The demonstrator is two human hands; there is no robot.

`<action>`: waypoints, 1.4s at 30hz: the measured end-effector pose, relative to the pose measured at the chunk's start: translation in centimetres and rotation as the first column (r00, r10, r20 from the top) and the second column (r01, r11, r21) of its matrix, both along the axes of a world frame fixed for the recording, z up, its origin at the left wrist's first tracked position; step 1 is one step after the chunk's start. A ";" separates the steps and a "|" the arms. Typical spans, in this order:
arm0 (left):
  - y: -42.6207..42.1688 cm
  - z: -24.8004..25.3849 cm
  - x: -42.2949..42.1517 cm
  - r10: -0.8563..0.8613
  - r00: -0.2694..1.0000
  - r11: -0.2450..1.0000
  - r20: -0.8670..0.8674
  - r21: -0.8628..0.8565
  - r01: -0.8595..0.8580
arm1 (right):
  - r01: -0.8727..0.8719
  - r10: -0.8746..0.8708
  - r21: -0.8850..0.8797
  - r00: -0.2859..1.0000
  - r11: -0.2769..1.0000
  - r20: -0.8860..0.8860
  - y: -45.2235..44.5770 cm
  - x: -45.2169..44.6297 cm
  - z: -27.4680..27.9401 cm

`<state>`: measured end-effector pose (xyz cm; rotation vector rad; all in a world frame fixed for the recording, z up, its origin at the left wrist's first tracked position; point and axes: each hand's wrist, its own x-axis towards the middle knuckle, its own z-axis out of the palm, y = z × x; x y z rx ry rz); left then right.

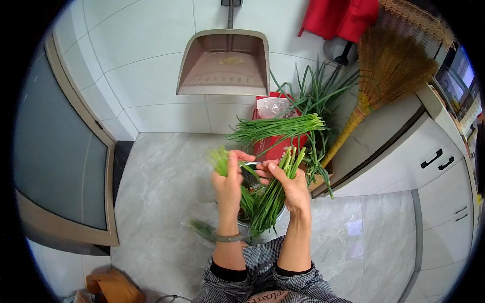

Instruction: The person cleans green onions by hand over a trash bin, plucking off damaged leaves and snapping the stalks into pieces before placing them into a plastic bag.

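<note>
My right hand [290,187] is closed around a bunch of garlic chives [270,204]. The pale stem ends point up past the fingers, and the green leaves hang down toward my lap. Just to the left, my left hand [231,174] has its fingers bent around a smaller, blurred tuft of light green strands [218,160]. The fingertips of both hands are close together. Below them is a round bin [279,222] holding scraps, mostly hidden by the leaves and my arms. Beyond my hands a larger bundle of garlic chives [283,127] lies across a red bag [273,146].
Long green onions [323,96] stand behind the bag beside a straw broom [374,76]. A dustpan [225,65] hangs on the tiled wall. Leaf scraps [203,230] lie on the floor left of the bin. White cabinets [394,171] are right, a framed door [65,141] left.
</note>
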<state>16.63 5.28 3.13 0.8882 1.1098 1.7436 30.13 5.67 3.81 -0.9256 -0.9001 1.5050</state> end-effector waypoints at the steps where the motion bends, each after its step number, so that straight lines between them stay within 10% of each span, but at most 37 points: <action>1: 0.1 0.0 -0.4 0.188 0.976 0.979 -0.111 0.100 -0.177 | 0.028 -0.028 0.006 0.999 1.000 -0.025 0.0 0.0 0.1; 5: -1.3 1.3 -1.4 0.145 0.988 0.979 -0.050 0.154 -0.135 | -0.095 0.093 0.014 0.993 0.995 0.078 -0.1 0.6 0.5; 7: -1.9 2.2 -0.9 0.114 0.894 0.993 -0.432 0.073 -0.091 | -0.153 0.148 0.036 0.983 0.988 0.113 -0.1 0.7 0.2; 9: -2.1 2.2 0.3 -0.222 0.951 0.975 -0.214 -0.040 0.218 | -0.271 0.241 0.175 0.955 0.947 0.175 0.0 0.6 -0.6; 16: -1.3 0.3 0.9 -0.229 0.970 0.973 -0.077 -0.040 0.227 | -0.150 0.115 0.213 0.979 0.966 0.169 -0.7 0.2 1.0; 22: -1.3 0.7 0.6 0.048 0.891 0.998 -0.452 0.063 -0.022 | -0.110 0.088 0.170 0.987 0.979 0.131 -0.6 0.1 0.7; 24: -1.1 0.3 0.0 0.257 0.668 0.965 -0.698 0.227 -0.134 | -0.108 0.085 0.166 0.986 0.980 0.140 -0.5 0.4 0.2; 32: -0.7 0.1 -1.0 0.184 0.831 0.978 -0.526 0.018 -0.206 | -0.176 0.176 0.001 0.983 0.984 0.054 -0.5 1.4 0.5; 38: -0.8 0.0 -0.4 -0.226 0.957 0.974 -0.183 -0.068 0.218 | -0.260 0.258 -0.009 0.963 0.966 -0.074 -0.3 1.5 0.6; 42: -0.7 -0.3 0.3 -0.100 0.985 0.995 -0.143 0.017 0.103 | -0.200 0.198 0.104 0.980 0.974 0.028 -0.7 1.0 0.6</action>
